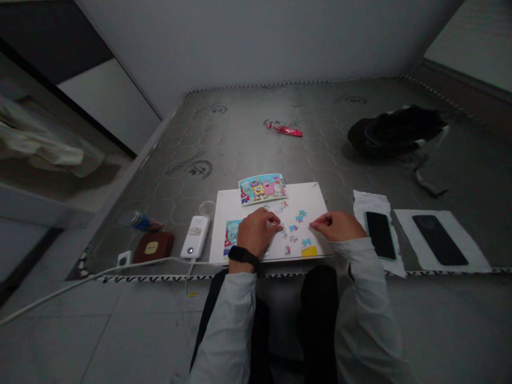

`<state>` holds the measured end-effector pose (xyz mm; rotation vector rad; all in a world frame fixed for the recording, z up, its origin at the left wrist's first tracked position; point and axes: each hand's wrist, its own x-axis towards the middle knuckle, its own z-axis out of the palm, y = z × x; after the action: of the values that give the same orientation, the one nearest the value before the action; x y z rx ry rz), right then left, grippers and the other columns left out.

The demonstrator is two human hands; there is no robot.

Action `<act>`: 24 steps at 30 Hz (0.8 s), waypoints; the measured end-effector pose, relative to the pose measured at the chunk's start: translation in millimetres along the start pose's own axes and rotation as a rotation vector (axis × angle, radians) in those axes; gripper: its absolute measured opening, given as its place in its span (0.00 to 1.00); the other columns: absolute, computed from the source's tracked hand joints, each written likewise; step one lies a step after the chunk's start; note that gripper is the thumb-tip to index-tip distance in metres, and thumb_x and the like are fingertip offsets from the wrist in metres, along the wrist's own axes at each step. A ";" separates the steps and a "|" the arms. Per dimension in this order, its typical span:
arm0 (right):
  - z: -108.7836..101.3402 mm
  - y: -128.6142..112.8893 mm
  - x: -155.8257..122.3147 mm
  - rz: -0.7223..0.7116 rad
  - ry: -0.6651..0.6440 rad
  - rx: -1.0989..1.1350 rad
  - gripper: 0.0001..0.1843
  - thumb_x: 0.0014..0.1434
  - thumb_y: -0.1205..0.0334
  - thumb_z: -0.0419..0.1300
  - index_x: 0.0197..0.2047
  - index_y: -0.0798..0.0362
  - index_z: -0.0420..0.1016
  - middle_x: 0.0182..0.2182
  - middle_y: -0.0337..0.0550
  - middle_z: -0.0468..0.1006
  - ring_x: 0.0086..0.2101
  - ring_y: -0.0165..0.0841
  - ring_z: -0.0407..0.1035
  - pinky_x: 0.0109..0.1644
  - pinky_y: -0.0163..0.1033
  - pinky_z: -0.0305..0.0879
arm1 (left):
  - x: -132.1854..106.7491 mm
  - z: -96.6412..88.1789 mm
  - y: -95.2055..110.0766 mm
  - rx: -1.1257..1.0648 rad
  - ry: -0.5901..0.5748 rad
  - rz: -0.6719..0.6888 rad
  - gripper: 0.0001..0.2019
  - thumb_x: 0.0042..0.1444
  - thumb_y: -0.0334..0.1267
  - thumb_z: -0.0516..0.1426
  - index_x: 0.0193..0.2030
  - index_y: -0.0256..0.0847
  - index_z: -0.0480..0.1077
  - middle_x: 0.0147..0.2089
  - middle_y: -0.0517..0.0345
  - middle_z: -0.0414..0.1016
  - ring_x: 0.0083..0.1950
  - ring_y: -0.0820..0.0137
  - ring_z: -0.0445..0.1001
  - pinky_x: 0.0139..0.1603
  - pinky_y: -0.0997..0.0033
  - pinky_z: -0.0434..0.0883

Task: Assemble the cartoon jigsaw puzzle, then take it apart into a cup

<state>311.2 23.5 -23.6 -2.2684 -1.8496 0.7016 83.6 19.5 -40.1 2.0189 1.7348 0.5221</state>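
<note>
Over a white board (320, 200), my left hand (258, 229) is closed, thumb and fingertips pinched on a small pale puzzle piece (282, 226). My right hand (340, 226) is at the board's right edge, its thumb and forefinger pressed together; what they hold, if anything, is too small to make out. Several loose puzzle pieces (301, 215) lie between the hands. A partly joined puzzle (232, 234) is at the board's left, partly hidden by my left hand. At the board's far edge lies a cartoon picture card (263, 189).
On the right lie a green-edged phone (380, 235) and a dark phone (440, 240), each on white paper. Left of the board are a white power bank (196, 236) with a cable and a brown box (154, 247). Further back are a red packet (284, 129) and a black bag-like item (394, 133).
</note>
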 end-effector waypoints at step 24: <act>15.6 -30.0 -5.5 -0.401 -0.352 -0.136 0.14 0.49 0.52 0.74 0.38 0.46 0.81 0.30 0.36 0.79 0.32 0.32 0.71 0.35 0.36 0.56 | -8.2 -30.8 -21.0 0.103 0.236 -0.313 0.06 0.59 0.44 0.62 0.38 0.49 0.80 0.46 0.59 0.81 0.46 0.62 0.77 0.45 0.65 0.69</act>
<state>276.9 22.5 -24.4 -1.8347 -2.4828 0.9735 48.4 16.4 -25.8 1.7572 2.2113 0.5951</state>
